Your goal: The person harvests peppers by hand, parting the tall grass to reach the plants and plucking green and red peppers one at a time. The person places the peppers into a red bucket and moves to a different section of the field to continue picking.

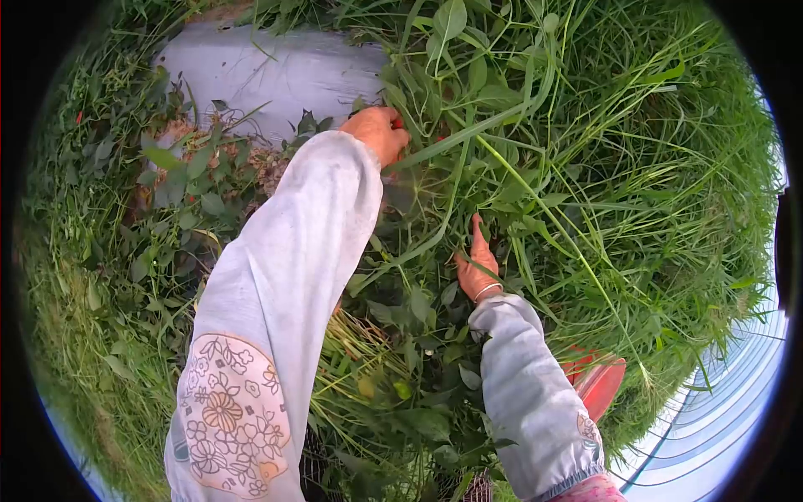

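Note:
My left hand [376,134] reaches in among the leafy plants at the upper middle. Its fingers are closed on a small red pepper [397,123], mostly hidden by them. Lower and to the right, my right hand [479,272] is among the leaves of a pepper plant [422,305]. One finger points up and away from the others, and no held thing shows in this hand. Leaves partly cover its fingertips. Long grass blades [468,134] cross between and above the two hands.
Silvery plastic sheeting [276,75] lies on the ground at the upper left. A red plastic container [604,389] stands beside my right forearm. Dense tall grass [669,192] fills the right side. A pale, curved, ribbed surface [719,376] shows at the lower right edge.

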Available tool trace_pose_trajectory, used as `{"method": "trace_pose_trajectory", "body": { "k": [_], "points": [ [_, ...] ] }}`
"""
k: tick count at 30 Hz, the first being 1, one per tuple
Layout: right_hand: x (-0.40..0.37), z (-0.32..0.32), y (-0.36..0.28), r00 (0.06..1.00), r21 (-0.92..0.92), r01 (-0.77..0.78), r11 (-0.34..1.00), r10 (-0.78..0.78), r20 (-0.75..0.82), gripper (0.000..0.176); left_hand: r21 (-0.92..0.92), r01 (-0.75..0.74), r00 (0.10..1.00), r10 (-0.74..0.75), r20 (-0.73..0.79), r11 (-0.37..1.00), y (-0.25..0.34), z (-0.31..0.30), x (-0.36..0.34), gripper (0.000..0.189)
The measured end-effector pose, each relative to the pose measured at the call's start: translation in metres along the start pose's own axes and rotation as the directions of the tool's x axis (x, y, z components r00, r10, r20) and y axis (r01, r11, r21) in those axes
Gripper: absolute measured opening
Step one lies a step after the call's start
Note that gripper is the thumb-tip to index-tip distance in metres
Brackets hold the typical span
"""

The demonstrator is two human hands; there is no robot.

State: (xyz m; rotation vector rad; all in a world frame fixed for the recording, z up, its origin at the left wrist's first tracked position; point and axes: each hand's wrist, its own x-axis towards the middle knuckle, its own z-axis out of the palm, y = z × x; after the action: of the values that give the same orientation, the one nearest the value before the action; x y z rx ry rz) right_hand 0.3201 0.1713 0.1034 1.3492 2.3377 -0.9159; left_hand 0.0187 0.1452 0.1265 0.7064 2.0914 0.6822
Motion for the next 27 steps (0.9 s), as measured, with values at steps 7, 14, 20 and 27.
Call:
{"method": "trace_pose_trajectory", "body": {
  "k": [7,14,20,27],
  "points": [
    [0.007,0.003,0.010,0.997,0.025,-0.057,0.998,0.055,0.051,0.086,-0.806,0.190,0.975,-0.202,0.089,0.561,-0.021,-0.035,-0.060,0.017],
    [0.014,-0.012,0.003,0.993,0.051,0.057,0.997,-0.062,0.104,0.081,-0.887,0.135,0.990,-0.105,0.098,0.442,-0.016,-0.056,-0.148,0.015],
    [0.009,-0.027,-0.026,0.992,0.072,0.043,0.996,-0.051,0.113,0.079,-0.851,0.191,0.971,0.031,0.236,0.490,-0.003,-0.047,-0.200,0.014],
    [-0.008,-0.014,-0.029,0.996,-0.086,0.041,0.995,-0.033,0.085,0.084,-0.830,0.393,0.894,-0.374,0.246,0.396,-0.044,-0.027,-0.112,0.018]
  ]
}}
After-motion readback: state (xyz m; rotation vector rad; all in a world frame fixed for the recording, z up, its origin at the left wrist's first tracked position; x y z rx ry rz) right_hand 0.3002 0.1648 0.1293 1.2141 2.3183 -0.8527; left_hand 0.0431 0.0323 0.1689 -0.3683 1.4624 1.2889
